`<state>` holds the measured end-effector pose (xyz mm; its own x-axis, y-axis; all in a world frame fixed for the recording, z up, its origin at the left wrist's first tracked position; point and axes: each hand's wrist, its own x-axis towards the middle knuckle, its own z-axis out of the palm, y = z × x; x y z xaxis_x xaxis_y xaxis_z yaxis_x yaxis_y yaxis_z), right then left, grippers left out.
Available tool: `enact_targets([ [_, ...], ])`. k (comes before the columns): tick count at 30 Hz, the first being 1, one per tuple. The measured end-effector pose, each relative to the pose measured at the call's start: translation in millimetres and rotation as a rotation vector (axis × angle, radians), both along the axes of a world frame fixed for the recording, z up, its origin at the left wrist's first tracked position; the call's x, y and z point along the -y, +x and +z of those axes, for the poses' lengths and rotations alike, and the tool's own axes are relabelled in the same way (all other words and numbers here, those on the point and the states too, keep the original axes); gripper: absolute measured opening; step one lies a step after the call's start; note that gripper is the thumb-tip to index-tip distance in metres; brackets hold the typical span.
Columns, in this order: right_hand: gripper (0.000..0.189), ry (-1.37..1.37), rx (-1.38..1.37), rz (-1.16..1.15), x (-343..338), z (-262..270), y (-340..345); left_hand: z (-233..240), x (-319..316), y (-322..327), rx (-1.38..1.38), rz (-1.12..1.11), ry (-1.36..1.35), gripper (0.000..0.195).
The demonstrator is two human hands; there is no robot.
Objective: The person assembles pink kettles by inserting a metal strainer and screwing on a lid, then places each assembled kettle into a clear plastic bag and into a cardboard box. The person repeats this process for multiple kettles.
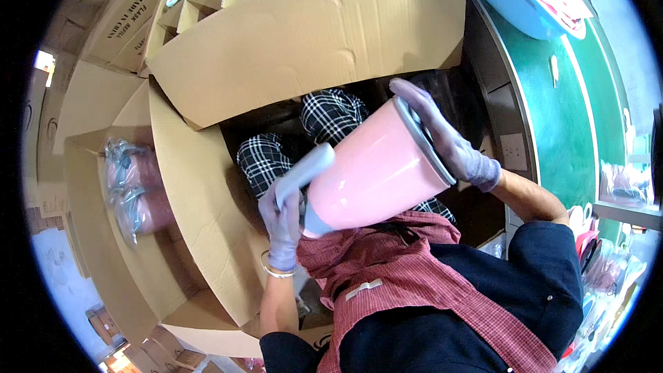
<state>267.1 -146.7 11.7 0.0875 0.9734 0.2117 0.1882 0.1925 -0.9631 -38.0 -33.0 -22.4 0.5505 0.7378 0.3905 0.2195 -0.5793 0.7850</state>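
Observation:
A glossy pink vacuum flask body (375, 171) lies tilted across my lap, its wide end towards the upper right. My left hand (282, 217), in a pale lilac work glove, grips the grey-blue handle (311, 166) near the narrow grey end. Against the dark grey ring (424, 140) at the wide end rests my right hand (440, 132), gloved too, with its fingers stretched flat along the ring. The opening or base inside that ring is hidden by the hand and the angle. Plaid trousers and a red checked apron (383, 269) are beneath the flask.
Ahead stands a divided carton (321, 36) with several round-topped items in its cells. An open carton (197, 207) on the left holds two plastic-wrapped pink flasks (137, 186). At right is a green table (564, 129) with a blue basin (523, 5) of pink parts.

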Motion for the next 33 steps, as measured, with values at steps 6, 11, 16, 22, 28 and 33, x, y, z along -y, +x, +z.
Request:
enact_targets([
  [6,0.076,-0.198,-0.233,-0.096,-12,-5,1,29,-14,28,-0.021,-0.038,-0.005,0.028],
  [11,0.07,-0.267,-0.216,-0.04,-6,-14,22,12,-27,27,-0.082,-0.037,-0.17,0.018],
  [16,0.065,-0.089,-0.145,-0.104,-10,-12,14,23,-23,38,-0.081,0.027,-0.446,0.024],
  [22,0.064,0.017,0.258,-0.084,-2,-50,24,31,-27,43,-0.016,-0.161,0.078,0.025],
  [28,0.066,-0.243,-0.561,-0.158,-15,-32,15,37,-25,51,-0.119,-0.094,-0.09,0.025],
  [33,0.063,0.003,0.145,-0.087,-5,-26,27,31,-26,46,0.045,-0.144,-0.033,0.02],
])
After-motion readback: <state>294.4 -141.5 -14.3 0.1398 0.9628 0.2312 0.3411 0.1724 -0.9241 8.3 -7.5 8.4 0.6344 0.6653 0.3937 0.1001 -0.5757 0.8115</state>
